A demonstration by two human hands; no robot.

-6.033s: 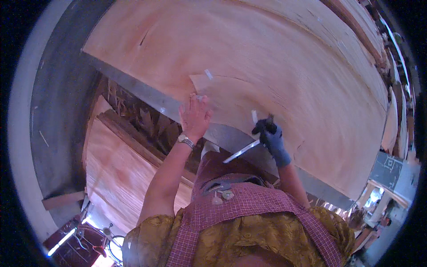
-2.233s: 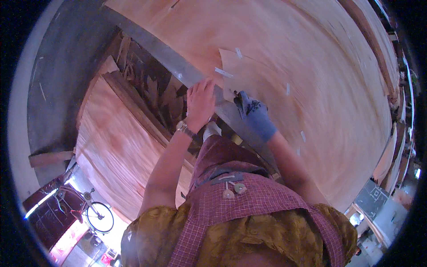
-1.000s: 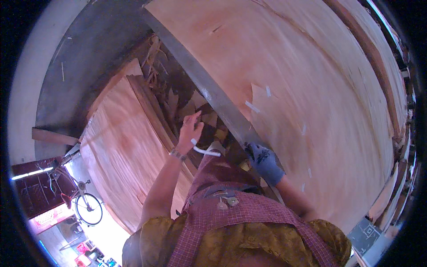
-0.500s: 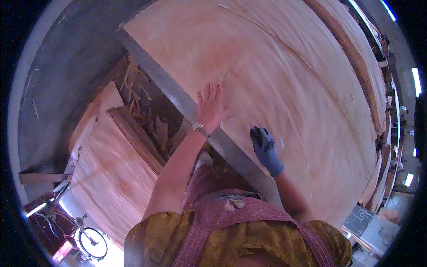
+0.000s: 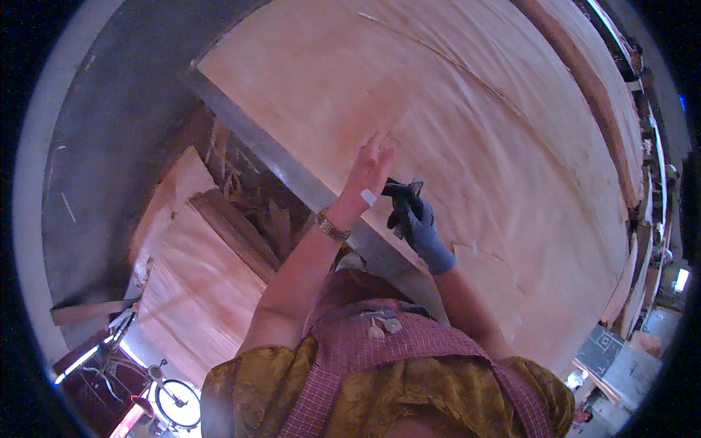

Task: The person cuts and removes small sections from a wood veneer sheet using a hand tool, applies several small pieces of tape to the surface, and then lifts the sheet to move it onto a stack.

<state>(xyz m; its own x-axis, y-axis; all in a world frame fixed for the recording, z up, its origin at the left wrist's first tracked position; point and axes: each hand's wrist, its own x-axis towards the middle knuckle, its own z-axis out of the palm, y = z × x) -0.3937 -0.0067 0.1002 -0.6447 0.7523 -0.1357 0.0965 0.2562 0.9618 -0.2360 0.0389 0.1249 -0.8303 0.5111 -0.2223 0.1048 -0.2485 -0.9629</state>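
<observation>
Pressing bare left hand (image 5: 369,171), open and flat, on large pale wood veneer sheet (image 5: 467,117); blue-gloved right hand (image 5: 412,219) beside it, clenching small dark tool (image 5: 400,191).

Left hand (image 5: 369,171) bare, fingers stretched flat, watch on wrist; right hand (image 5: 413,223) gloved blue, fingers curled, just beside left.

A large veneer sheet (image 5: 467,131) lies on a metal-edged table (image 5: 292,179) ahead of the person. The left hand (image 5: 369,171) rests on the sheet near its near edge; the right hand (image 5: 412,219) is just right of it, touching it. Below the table's left side lie wood scraps (image 5: 255,212), with stacked veneer sheets (image 5: 197,285) further left. A bicycle (image 5: 171,398) stands behind those, at lower left.
</observation>
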